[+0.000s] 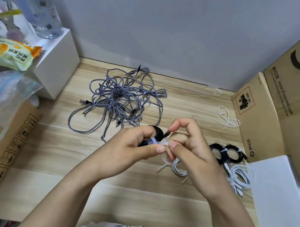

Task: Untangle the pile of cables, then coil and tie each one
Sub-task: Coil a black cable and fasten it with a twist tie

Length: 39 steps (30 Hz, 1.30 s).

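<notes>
Two hands: left hand (141, 142) grips black coil (157, 134) (edge-on, upright); right hand (185, 146) pinches white tie (162, 143).

Light wooden tabletop (153, 199) against a plain grey wall (156, 28).
Cardboard boxes (291, 93) stand along its right edge; a white box (56, 66) sits at its far left corner.

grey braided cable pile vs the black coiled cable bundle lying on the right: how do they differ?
The grey braided cable pile lies loose and tangled, spread wide across the wooden table; the black coiled cable bundle is wound into compact loops. The grey pile has no tie on it; the black bundle is cinched round the middle with a white tie. The grey pile sits at the table's centre back, the black bundle near the right edge. Neither is being touched.
</notes>
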Each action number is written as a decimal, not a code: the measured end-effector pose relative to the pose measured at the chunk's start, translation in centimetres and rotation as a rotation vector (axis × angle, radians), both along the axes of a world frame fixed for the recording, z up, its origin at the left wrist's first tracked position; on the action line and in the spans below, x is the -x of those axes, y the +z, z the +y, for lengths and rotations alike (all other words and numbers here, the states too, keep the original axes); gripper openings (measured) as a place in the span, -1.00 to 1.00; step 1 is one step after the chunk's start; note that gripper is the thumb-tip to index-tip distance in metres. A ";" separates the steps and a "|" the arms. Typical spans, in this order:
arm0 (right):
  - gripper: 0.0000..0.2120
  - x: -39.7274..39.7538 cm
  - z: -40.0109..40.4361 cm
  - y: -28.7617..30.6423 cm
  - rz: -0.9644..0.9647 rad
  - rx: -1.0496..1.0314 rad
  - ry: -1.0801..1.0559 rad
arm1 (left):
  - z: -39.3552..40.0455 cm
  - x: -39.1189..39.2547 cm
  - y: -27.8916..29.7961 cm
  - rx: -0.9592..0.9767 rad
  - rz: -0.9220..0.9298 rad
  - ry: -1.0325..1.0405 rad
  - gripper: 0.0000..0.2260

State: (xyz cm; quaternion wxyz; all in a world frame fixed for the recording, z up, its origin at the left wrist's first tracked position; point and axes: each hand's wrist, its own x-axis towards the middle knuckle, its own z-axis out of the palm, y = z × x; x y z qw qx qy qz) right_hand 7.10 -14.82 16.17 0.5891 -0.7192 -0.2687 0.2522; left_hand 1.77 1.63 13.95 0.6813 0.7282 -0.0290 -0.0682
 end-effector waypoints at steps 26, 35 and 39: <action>-0.73 0.2 0.3 -1.0 0.020 -0.005 -0.169 | 0.3 -0.3 -1.5 -0.111 0.010 -0.013 -0.65; -0.82 -0.4 1.1 -1.9 -0.573 0.322 0.019 | 0.4 -0.2 -1.7 -0.404 0.080 -0.078 -0.80; -0.81 -0.7 1.8 -2.1 -0.713 0.316 0.151 | 0.3 -0.2 -1.4 -0.373 0.117 -0.094 -0.73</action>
